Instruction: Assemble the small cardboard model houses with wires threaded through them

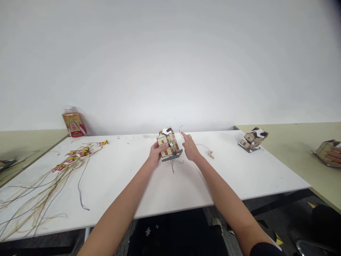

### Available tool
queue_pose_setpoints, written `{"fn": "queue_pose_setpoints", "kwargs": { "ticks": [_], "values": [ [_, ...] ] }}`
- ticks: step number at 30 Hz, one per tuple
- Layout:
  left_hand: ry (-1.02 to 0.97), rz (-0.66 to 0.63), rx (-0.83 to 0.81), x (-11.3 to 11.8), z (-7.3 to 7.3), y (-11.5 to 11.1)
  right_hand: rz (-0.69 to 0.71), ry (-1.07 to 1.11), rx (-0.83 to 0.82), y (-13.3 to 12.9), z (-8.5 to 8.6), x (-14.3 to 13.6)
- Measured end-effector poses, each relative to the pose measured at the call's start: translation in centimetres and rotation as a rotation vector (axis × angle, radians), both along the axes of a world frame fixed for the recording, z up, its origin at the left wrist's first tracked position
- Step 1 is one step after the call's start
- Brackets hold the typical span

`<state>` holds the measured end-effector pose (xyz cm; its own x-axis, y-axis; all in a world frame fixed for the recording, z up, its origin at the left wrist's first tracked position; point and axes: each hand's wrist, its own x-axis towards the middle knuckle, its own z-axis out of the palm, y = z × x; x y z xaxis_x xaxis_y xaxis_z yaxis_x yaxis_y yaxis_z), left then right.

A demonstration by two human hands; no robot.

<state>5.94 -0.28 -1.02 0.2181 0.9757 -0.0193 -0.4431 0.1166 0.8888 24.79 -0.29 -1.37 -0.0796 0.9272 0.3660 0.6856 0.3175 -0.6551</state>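
Note:
A small model house (pixel 168 144) with a white and dark roof and a grey base is held tilted above the white table, with thin wires hanging under it. My left hand (pixel 157 151) grips its left side, thumb across the front wall. Just right of the house, my right hand (pixel 189 146) is closed with fingers pinched on a thin dark wire (pixel 180 131) that curves upward. From behind that hand another wire runs right to a small wooden piece (pixel 211 154) on the table.
A second model house (pixel 253 139) stands at the table's right. Red, white and yellow pieces (pixel 69 160) with long tangled wires (pixel 48 193) lie at the left. A bottle (pixel 74 122) stands at the back left. At the far right, another person's hand (pixel 335 155) holds a similar house.

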Motion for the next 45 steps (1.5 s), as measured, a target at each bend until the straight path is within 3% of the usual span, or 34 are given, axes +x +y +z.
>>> {"fn": "queue_pose_setpoints", "kwargs": {
  "ticks": [3, 7, 9, 16, 24, 27, 31, 35, 45],
  "values": [
    [-0.008, -0.008, -0.005, 0.0, -0.1, 0.1, -0.078, -0.189, -0.030, -0.1, 0.2, -0.2],
    [-0.004, 0.028, 0.002, -0.1, -0.3, 0.4, -0.294, -0.521, -0.074, -0.4, 0.4, -0.3],
    [0.005, 0.049, 0.006, -0.2, -0.5, 0.5, -0.317, -0.569, -0.116, -0.5, 0.3, -0.2],
    [0.024, 0.087, -0.011, -0.2, -0.6, 0.7, -0.159, -0.181, -0.195, 0.1, 0.1, 0.0],
    [0.018, 0.127, -0.060, -0.4, -0.2, 0.7, -0.040, -0.067, -0.090, 0.8, -0.2, 0.2],
    [0.021, 0.136, -0.065, -0.5, -0.2, 0.7, -0.065, 0.010, 0.006, 0.9, -0.3, 0.2],
    [0.022, 0.109, -0.056, -0.3, -0.2, 0.6, -0.198, 0.252, 0.219, 0.7, -0.3, -0.3],
    [0.001, 0.078, -0.061, 0.0, -0.1, 0.3, -0.300, 0.438, 0.279, 0.0, -0.1, -1.4],
    [-0.170, 0.079, -0.138, -0.1, 0.7, 0.1, -0.045, 0.427, 0.193, -1.2, -0.2, -2.8]
  ]
}}
